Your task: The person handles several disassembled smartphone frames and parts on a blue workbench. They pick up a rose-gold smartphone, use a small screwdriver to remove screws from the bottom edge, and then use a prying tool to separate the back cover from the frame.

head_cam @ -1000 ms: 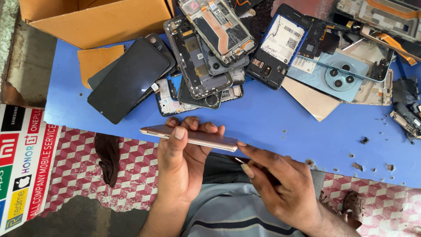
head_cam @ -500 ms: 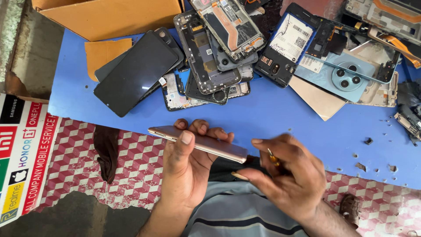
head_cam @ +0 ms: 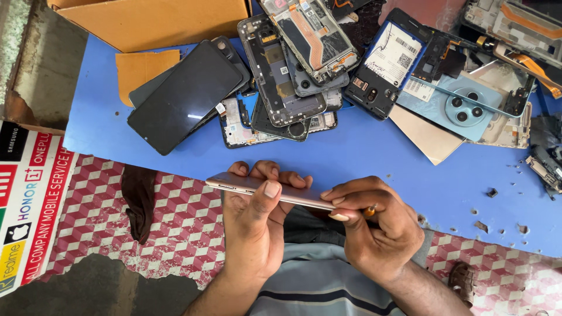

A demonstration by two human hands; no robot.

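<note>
Both hands gripping edge-on phone

blue table, rose-gold phone, red/white cube-pattern floor, tan cardboard box.

Two hands, one held phone, one cardboard box.

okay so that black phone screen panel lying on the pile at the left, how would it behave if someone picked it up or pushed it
The black screen panel looks thin, flat and glossy, so it is probably stiff, light and rather slippery. It lies tilted across other phone parts, so a push would likely slide it onto the blue table. Being glass-like, it could crack.
</note>
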